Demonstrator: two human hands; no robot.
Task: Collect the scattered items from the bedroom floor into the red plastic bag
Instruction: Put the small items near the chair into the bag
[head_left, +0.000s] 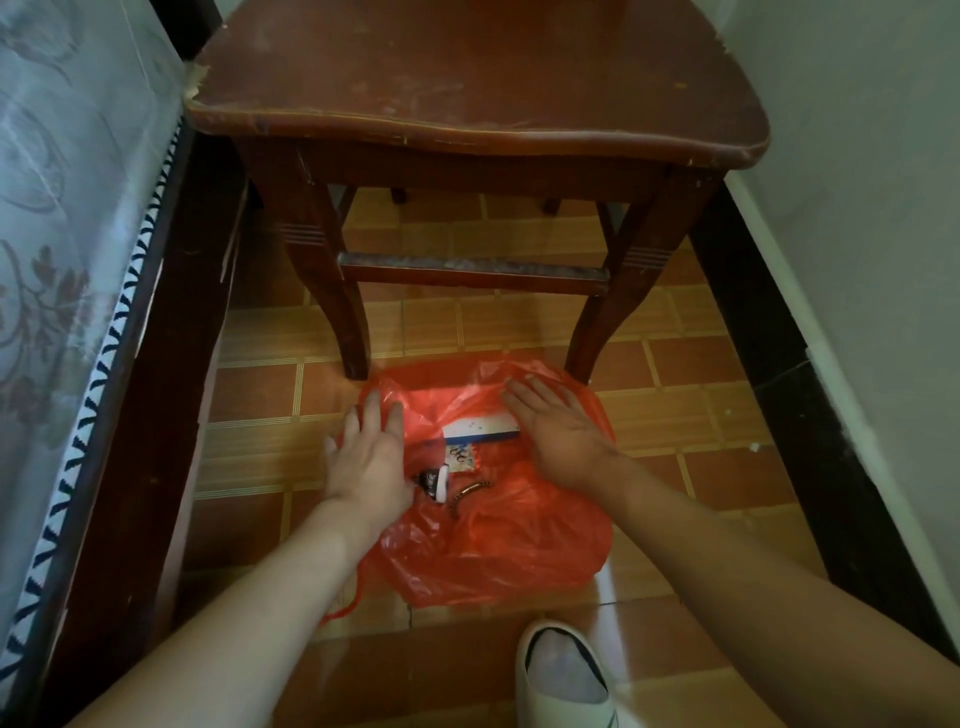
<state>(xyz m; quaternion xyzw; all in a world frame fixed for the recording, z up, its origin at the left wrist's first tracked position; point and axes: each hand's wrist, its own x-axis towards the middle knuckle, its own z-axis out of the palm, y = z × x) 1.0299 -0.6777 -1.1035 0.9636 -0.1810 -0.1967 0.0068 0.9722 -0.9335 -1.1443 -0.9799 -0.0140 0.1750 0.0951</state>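
Left hand (366, 457), fingers straight and slightly spread, lies palm-down on the left edge of the red bag (498, 540), fingertips pointing away from the person toward the chair. Right hand (558, 428), fingers straight and close together, rests flat on the bag's upper right part, fingertips angled up and to the left. Neither hand grips anything.

The bag lies crumpled on the tiled floor (691, 410), between the two forearms and just in front of the chair's front legs; its far edge touches or nearly touches both legs. Its mouth gapes upward between the hands. Inside, a flat white box (480, 430) with a blue stripe lies with its long axis running left to right, the right end tilted slightly away. Just below it sits a small printed white packet (461, 460). Nearer the left wrist lie a dark object (427, 480) and a white cylinder (443, 486), the latter standing roughly upright in the picture. A curved brown strap-like item (470, 493) arcs beside them; what it is cannot be told.

A wooden chair (467, 104) stands directly beyond the bag, its seat overhanging the floor and its crossbar (470, 270) spanning the front legs. A bed (67, 260) with a patterned cover runs along the left; a wall (857, 208) with a dark skirting runs along the right. A white slipper (563, 675) on the person's foot stands just below the bag.
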